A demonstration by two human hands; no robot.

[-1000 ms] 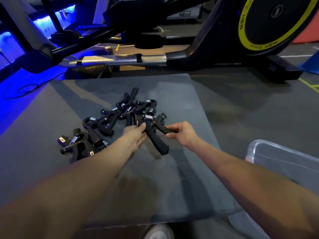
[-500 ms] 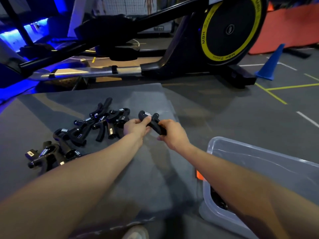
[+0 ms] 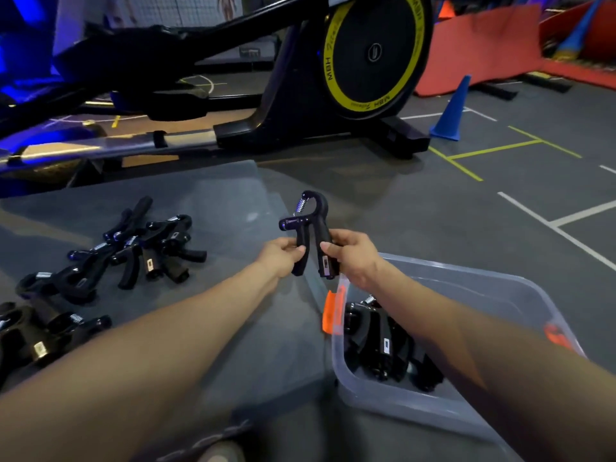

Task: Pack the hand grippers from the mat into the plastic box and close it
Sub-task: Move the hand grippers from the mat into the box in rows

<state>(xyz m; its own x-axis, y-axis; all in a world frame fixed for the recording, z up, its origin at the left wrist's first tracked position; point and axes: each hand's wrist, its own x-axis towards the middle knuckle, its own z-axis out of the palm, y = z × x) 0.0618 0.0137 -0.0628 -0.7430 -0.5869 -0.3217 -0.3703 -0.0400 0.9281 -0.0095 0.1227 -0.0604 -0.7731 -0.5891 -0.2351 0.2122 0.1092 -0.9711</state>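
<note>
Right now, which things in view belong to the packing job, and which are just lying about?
Job:
black spring hand gripper, held by left hand and right hand
black grippers on grey mat
clear plastic box holding packed grippers

Lying about:
black-and-yellow exercise machine
blue cone
red mat

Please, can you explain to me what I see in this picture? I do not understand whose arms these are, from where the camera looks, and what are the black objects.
The camera sits on a person's head and looks forward and down, so the two arms are that person's own. There is no robot. The left hand and right hand together hold one black hand gripper, a spring tool for training grip, each hand pinching one handle. More hand grippers lie in a pile on the grey mat. At lower right is an open clear plastic box with some grippers already inside. Behind stands an exercise machine with a yellow-ringed wheel, and a blue cone.
</note>
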